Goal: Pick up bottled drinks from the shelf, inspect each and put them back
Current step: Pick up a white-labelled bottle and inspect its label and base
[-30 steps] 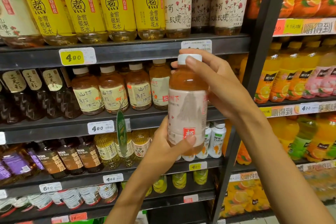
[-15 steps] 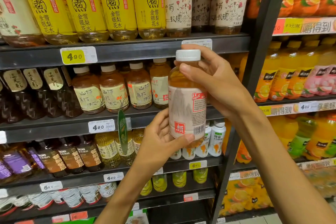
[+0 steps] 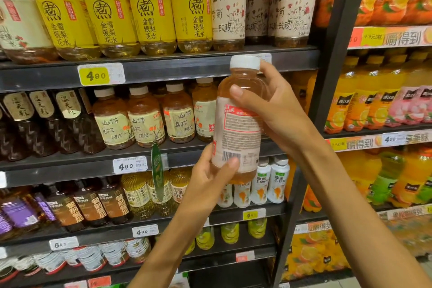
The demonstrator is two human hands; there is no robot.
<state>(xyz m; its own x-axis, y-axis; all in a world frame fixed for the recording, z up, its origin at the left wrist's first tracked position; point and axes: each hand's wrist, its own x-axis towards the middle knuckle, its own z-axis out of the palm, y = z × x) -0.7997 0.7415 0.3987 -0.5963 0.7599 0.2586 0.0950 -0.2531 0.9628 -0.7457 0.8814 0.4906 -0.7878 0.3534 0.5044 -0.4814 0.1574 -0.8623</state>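
Up in front of the shelf (image 3: 163, 70), the bottle (image 3: 238, 124) stands nearly upright in both hands, white cap on top, its fine-print side and barcode facing the camera. Below, the left hand (image 3: 210, 177) cups the base, thumb across the barcode. Above, the right hand (image 3: 275, 110) wraps the shoulder from the right, thumb lying across the clear neck, fingers probably curled behind. Both forearms rise from the lower edge.

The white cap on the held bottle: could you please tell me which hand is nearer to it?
Right. The right hand wraps the bottle's upper part, fingers just beside the white cap. The left hand holds the bottom, far below it.
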